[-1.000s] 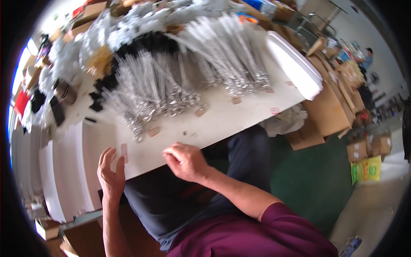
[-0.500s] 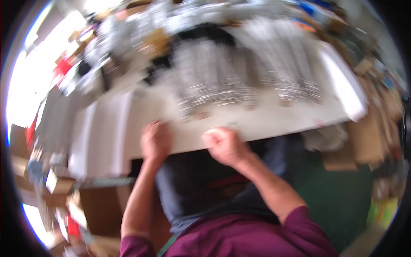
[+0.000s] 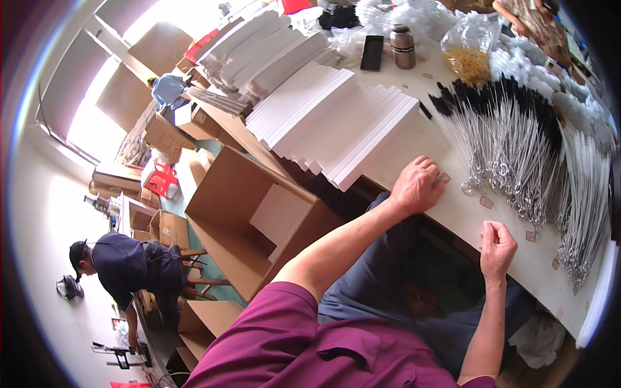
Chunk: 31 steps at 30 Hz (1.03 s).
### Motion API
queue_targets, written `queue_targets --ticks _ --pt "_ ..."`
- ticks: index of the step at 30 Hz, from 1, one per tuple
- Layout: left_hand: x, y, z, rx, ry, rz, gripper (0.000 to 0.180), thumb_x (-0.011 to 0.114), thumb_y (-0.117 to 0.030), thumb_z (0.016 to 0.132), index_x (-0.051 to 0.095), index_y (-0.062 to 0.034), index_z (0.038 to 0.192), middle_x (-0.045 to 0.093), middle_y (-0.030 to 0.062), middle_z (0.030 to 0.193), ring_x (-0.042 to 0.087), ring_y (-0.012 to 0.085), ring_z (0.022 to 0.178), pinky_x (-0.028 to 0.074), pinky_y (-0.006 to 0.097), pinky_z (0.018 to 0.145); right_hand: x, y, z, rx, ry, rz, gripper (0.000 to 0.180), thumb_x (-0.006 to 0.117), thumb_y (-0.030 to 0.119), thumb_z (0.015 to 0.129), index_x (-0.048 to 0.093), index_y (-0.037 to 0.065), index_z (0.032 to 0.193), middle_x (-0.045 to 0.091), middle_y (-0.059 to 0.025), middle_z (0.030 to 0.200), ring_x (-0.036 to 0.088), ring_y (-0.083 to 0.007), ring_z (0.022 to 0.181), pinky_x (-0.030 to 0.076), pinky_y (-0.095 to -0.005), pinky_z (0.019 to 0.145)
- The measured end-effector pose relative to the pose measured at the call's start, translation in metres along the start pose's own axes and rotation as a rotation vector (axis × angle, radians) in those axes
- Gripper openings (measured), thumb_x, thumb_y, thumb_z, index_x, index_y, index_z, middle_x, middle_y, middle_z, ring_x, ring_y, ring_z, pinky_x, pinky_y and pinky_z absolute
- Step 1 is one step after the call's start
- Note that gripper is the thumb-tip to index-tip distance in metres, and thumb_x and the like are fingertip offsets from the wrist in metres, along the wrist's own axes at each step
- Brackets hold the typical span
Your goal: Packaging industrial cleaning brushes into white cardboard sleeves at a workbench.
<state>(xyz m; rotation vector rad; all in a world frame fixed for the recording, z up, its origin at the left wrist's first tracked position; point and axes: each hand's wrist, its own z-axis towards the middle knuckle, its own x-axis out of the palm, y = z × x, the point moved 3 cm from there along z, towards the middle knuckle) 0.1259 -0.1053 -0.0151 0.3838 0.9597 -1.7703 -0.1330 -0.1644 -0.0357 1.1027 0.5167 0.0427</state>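
Observation:
My left hand (image 3: pixel 419 186) is at the table's near edge with its fingers curled in; whatever they hold, if anything, is hidden. To its right, my right hand (image 3: pixel 497 251) hovers by the same edge, thumb and fingers pressed together, their contents too small to make out. Beyond both hands lies a fanned pile of thin wire brushes (image 3: pixel 504 139) with black bristles at the far end and metal loops toward me. Beside it, further right, is a second bundle of thin pale rods (image 3: pixel 585 200) with looped ends. Small brownish squares (image 3: pixel 486 202) dot the white tabletop (image 3: pixel 446 213).
Long narrow white boxes (image 3: pixel 362 129) are stacked left of my hands. Behind them stand a thermos flask (image 3: pixel 402 46), a black flat case (image 3: pixel 372 53) and a clear bag of yellow strips (image 3: pixel 468 63). An open cardboard box (image 3: pixel 236 207) sits at left; a co-worker (image 3: pixel 139 265) bends beyond it.
My view has swung to the left, bringing the cardboard box and co-worker into sight. Both hands now appear further right in the picture, still closed. The earlier frame is blurred.

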Motion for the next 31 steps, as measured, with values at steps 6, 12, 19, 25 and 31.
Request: queue_targets --ticks 6,12,19,25,31 --pt "0.002 -0.002 -0.002 -0.022 -0.009 -0.03 0.029 0.074 -0.021 0.087 0.061 0.0004 0.073 0.066 0.0183 0.083 0.064 0.0368 0.09 0.053 0.046 0.087 -0.001 -0.003 -0.004 0.022 -0.063 0.014 0.015 0.067 0.012 0.102 0.071 -0.001 0.094 0.063 0.0007 0.072 0.055 -0.0034 0.062 0.045 -0.0218 0.051" --pt "0.006 0.0 -0.002 -0.026 -0.001 0.005 0.029 0.073 -0.023 0.088 0.063 0.0006 0.074 0.067 0.0184 0.084 0.064 0.0373 0.092 0.053 0.045 0.09 -0.007 -0.011 -0.002 0.023 -0.053 0.063 0.016 0.067 0.013 0.103 0.07 -0.001 0.096 0.064 0.0004 0.075 0.056 -0.0031 0.064 0.046 -0.0204 0.05" --pt "0.005 0.002 -0.002 -0.049 0.005 -0.007 0.031 0.071 -0.024 0.09 0.063 0.0006 0.074 0.068 0.0191 0.085 0.065 0.0379 0.094 0.053 0.044 0.091 -0.006 -0.007 -0.001 0.07 -0.039 0.09 0.016 0.067 0.014 0.103 0.071 0.0 0.096 0.064 0.0002 0.076 0.058 -0.0038 0.066 0.049 -0.0205 0.05" --pt "0.005 0.003 -0.002 -0.061 0.005 -0.002 0.032 0.07 -0.026 0.09 0.064 0.0009 0.074 0.068 0.0194 0.086 0.064 0.0377 0.096 0.052 0.044 0.093 -0.007 -0.01 0.0 0.063 -0.036 0.066 0.017 0.067 0.015 0.103 0.071 0.0 0.096 0.065 0.0002 0.078 0.061 -0.0046 0.069 0.051 -0.0212 0.051" --pt "0.006 0.002 -0.001 -0.108 0.045 0.003 0.031 0.071 -0.028 0.089 0.066 0.0002 0.075 0.068 0.019 0.088 0.065 0.035 0.099 0.052 0.043 0.095 -0.01 -0.019 0.0 0.08 -0.024 0.087 0.015 0.067 0.015 0.103 0.071 0.001 0.097 0.066 -0.0002 0.08 0.062 -0.0054 0.07 0.051 -0.0204 0.052"
